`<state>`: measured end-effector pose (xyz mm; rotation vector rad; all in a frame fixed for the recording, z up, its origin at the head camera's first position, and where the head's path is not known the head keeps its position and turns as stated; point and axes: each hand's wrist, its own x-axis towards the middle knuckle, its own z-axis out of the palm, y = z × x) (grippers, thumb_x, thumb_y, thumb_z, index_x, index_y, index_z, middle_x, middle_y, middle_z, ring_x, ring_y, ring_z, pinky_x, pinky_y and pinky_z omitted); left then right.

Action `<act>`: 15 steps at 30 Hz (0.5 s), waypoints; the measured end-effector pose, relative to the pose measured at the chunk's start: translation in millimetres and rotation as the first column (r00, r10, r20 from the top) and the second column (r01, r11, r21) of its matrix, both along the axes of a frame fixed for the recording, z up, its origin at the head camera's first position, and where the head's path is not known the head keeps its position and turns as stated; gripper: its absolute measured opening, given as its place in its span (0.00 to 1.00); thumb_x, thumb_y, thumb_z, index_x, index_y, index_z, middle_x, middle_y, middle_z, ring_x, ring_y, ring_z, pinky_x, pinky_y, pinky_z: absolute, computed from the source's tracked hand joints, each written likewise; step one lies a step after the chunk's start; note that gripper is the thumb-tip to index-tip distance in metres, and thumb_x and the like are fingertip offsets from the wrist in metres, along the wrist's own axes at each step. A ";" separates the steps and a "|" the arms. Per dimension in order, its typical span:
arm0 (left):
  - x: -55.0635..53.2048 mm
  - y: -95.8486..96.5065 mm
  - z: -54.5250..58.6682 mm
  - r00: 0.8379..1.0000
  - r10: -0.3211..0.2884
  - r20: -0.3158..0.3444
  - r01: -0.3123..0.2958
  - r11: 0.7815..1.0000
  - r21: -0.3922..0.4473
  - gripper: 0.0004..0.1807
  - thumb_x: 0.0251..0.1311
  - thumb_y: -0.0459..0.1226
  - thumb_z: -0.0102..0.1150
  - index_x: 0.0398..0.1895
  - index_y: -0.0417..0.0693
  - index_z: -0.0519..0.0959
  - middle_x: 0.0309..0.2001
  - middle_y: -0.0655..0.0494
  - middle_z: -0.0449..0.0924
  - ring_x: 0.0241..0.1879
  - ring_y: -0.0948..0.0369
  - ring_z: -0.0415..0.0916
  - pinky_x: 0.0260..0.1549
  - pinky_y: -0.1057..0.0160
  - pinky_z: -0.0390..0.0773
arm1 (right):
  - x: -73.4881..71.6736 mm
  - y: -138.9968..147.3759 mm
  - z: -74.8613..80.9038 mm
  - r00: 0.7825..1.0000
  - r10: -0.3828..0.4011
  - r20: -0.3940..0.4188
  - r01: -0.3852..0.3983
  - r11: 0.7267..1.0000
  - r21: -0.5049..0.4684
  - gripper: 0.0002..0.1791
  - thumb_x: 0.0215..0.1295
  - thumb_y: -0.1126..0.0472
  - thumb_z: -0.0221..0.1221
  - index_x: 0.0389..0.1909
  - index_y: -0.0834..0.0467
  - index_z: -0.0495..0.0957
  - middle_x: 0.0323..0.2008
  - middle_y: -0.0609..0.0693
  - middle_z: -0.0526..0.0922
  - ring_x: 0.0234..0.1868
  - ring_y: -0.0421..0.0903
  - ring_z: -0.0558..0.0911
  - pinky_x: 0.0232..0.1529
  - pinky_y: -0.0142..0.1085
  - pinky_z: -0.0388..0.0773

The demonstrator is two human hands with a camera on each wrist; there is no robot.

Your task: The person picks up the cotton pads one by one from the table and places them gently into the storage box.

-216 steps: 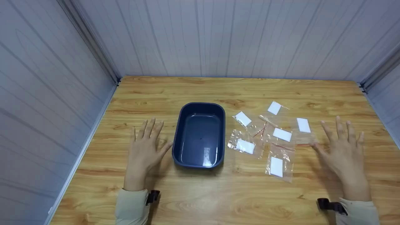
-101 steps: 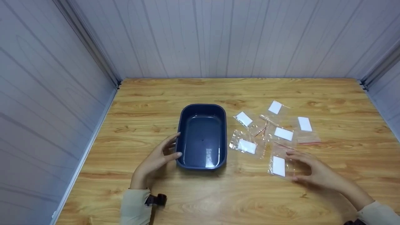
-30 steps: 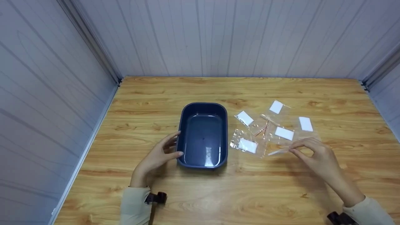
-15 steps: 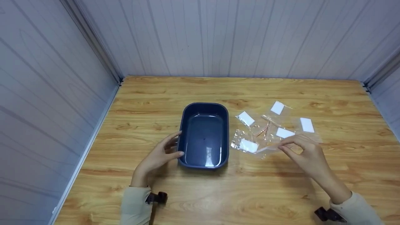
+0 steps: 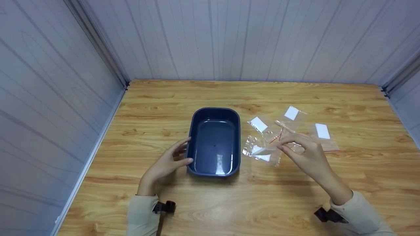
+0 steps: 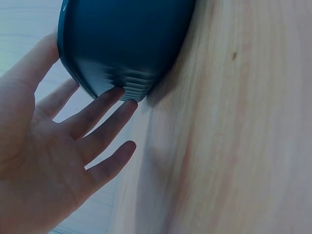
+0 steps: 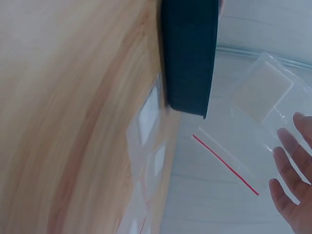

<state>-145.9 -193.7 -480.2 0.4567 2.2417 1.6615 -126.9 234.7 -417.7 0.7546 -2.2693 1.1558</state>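
Note:
A dark blue plastic basin (image 5: 215, 144) stands on the table. My left hand (image 5: 164, 167) holds its left side, thumb over the rim and fingers against the outer wall; in the left wrist view those fingertips (image 6: 129, 105) touch the ribbed wall. My right hand (image 5: 303, 155) pinches a clear zip-lock bag (image 7: 234, 131) with a red seal line and a flat white rectangular piece (image 7: 263, 92) inside. The bag hangs tilted in the air, right of the basin, over another zip-lock bag (image 5: 262, 158) on the table. What the white piece is made of, I cannot tell.
More zip-lock bags with white pieces lie right of the basin: one near it (image 5: 258, 124), a farther bag (image 5: 291, 113) and a bag at the right (image 5: 322, 131). Another is mostly hidden under my right hand. A panelled wall (image 5: 226, 39) closes the back.
My right hand has picked up the nearest zip-lock bag from the table and carried it left toward the basin. My left hand has moved to the basin's rim and stays there.

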 end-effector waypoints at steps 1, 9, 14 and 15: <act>-0.5 0.5 -0.1 1.000 0.000 0.000 0.000 1.000 0.001 0.40 0.64 0.37 0.66 0.77 0.51 0.58 0.71 0.37 0.61 0.68 0.40 0.61 0.67 0.42 0.63 | -0.9 -2.5 1.1 1.000 0.011 -0.004 -0.011 1.000 -0.008 0.17 0.46 0.80 0.71 0.33 0.57 0.86 0.32 0.48 0.87 0.39 0.38 0.83 0.48 0.22 0.76; -0.4 0.7 -1.6 1.000 0.011 0.004 -0.010 1.000 -0.019 0.40 0.64 0.38 0.66 0.76 0.52 0.59 0.71 0.37 0.62 0.68 0.40 0.61 0.67 0.42 0.63 | -7.4 -26.8 10.5 0.997 0.077 -0.028 -0.078 0.997 -0.029 0.13 0.49 0.77 0.71 0.33 0.58 0.86 0.31 0.51 0.87 0.36 0.42 0.84 0.50 0.25 0.77; 0.1 0.7 -0.7 1.000 0.020 0.012 -0.020 1.000 -0.015 0.40 0.63 0.38 0.66 0.76 0.52 0.59 0.70 0.36 0.62 0.68 0.40 0.61 0.67 0.41 0.63 | -11.5 -39.8 16.0 0.994 0.109 -0.010 -0.109 0.994 -0.026 0.11 0.53 0.75 0.70 0.34 0.58 0.86 0.32 0.50 0.87 0.36 0.43 0.84 0.56 0.28 0.75; -0.1 0.8 -0.8 1.000 0.022 0.015 -0.021 1.000 -0.014 0.40 0.63 0.38 0.66 0.76 0.53 0.59 0.70 0.36 0.62 0.68 0.40 0.61 0.67 0.41 0.63 | -12.3 -41.8 16.5 0.993 0.116 -0.004 -0.116 0.993 -0.032 0.10 0.53 0.75 0.70 0.34 0.58 0.86 0.32 0.51 0.87 0.36 0.43 0.84 0.55 0.29 0.76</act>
